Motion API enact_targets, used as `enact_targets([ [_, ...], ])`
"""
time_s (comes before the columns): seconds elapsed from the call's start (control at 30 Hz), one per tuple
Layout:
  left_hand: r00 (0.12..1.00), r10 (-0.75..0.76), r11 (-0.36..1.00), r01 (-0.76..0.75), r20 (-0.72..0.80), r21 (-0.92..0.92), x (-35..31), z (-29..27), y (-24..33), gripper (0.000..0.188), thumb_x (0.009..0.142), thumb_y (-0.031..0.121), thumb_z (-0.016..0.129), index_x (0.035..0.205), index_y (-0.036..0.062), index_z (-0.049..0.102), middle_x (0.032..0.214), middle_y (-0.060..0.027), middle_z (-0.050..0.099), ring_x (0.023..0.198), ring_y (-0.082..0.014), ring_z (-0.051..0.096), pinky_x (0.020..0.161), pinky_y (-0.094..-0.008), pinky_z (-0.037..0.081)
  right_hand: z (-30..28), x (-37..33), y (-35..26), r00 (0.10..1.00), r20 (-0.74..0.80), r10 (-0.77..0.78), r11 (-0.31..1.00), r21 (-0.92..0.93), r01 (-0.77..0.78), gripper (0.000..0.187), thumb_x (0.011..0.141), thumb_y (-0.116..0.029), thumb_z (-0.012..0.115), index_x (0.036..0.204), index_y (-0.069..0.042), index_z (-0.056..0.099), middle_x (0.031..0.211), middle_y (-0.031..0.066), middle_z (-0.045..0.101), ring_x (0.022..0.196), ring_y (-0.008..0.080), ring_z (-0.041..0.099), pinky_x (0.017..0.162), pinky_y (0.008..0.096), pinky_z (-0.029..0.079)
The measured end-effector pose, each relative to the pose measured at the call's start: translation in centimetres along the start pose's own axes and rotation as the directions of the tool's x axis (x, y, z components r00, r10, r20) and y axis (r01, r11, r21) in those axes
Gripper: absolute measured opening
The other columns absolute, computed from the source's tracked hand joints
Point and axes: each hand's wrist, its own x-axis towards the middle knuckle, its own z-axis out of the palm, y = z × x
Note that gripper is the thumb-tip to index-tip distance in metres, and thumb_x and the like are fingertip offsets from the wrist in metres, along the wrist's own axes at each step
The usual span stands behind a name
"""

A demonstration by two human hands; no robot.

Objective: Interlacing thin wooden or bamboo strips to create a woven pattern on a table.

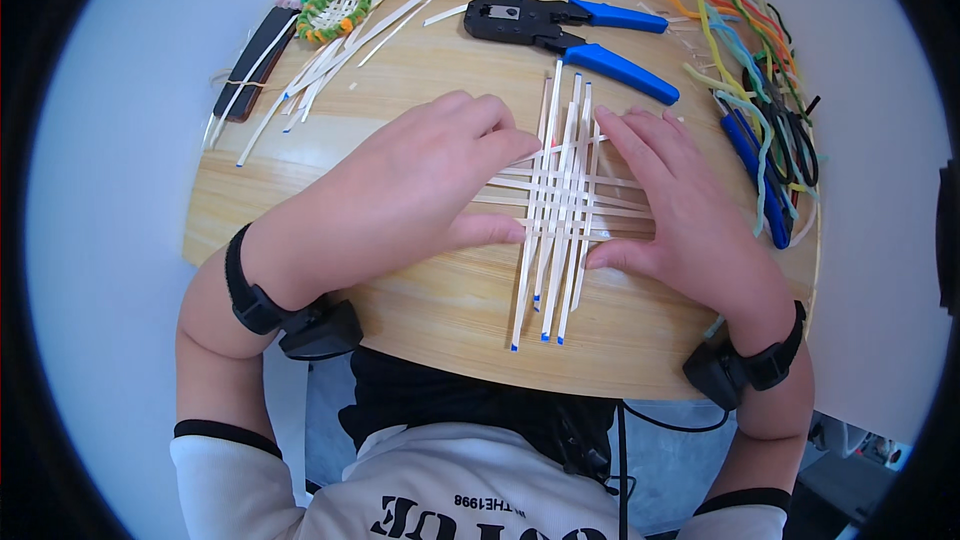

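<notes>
Pale flat strips, some with blue tips, cross each other in a loose woven lattice (562,202) on the table. My left hand (430,175) holds its left side, fingers curled at the upper part and thumb against the lower part. On the opposite side my right hand (685,185) grips the lattice between fairly straight fingers above and a thumb below. Lengthwise strips stick out toward me past both thumbs. The ends of the crosswise strips are partly hidden beneath my hands.
Beyond the lattice lies a black crimping tool (515,20) with blue handles. Loose strips (330,70), a small green-edged woven piece (335,10) and a dark case (255,65) are at the far left. Colourful cords (755,60) and a blue-handled tool (755,170) lie along the right edge.
</notes>
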Motion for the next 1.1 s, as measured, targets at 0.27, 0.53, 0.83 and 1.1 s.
enact_targets([
  [0.27,0.997,0.053,0.998,-0.052,-0.047,0.021,-0.6,0.2,0.1,0.066,0.079,0.025,0.088,0.134,0.0002,0.063,0.122,-0.0153,0.063,0.113,-0.0363,0.060,0.101,-0.0437,0.051,-0.4,-0.2,-1.1,0.996,0.029,0.079,0.997,0.018,-0.079,0.113,0.066,-0.029,0.098,0.161,-0.003,0.042,0.151,0.0196,0.052,0.144,0.0408,0.047,0.124,0.0478,0.038],
  [0.53,0.998,0.048,0.998,-0.047,-0.038,0.033,-0.4,0.4,0.1,0.063,0.082,0.024,0.086,0.135,-0.0024,0.063,0.122,-0.0167,0.061,0.114,-0.0360,0.059,0.103,-0.0429,0.050,-0.5,-0.5,-2.1,0.994,0.018,0.106,0.994,0.011,-0.106,0.078,0.078,-0.025,0.091,0.141,0.005,0.056,0.133,0.0189,0.057,0.132,0.0388,0.052,0.115,0.0457,0.045],
  [0.83,0.993,0.091,0.995,-0.087,-0.072,0.057,-0.2,0.9,-0.1,0.061,0.083,0.026,0.084,0.133,-0.0024,0.063,0.122,-0.0169,0.060,0.116,-0.0359,0.058,0.104,-0.0431,0.049,-0.6,-0.9,-2.9,0.982,-0.001,0.189,0.982,-0.009,-0.189,0.067,0.080,-0.021,0.089,0.133,0.006,0.059,0.130,0.0196,0.058,0.128,0.0386,0.054,0.112,0.0452,0.046],
  [1.1,0.992,0.096,0.994,-0.091,-0.079,0.064,-0.1,1.1,0.0,0.058,0.082,0.025,0.084,0.129,-0.0022,0.063,0.122,-0.0168,0.060,0.118,-0.0359,0.058,0.105,-0.0431,0.049,-0.6,-0.9,-3.0,0.989,-0.002,0.146,0.989,-0.010,-0.146,0.058,0.080,-0.017,0.087,0.127,0.004,0.061,0.123,0.0185,0.058,0.123,0.0382,0.055,0.110,0.0458,0.047],
])
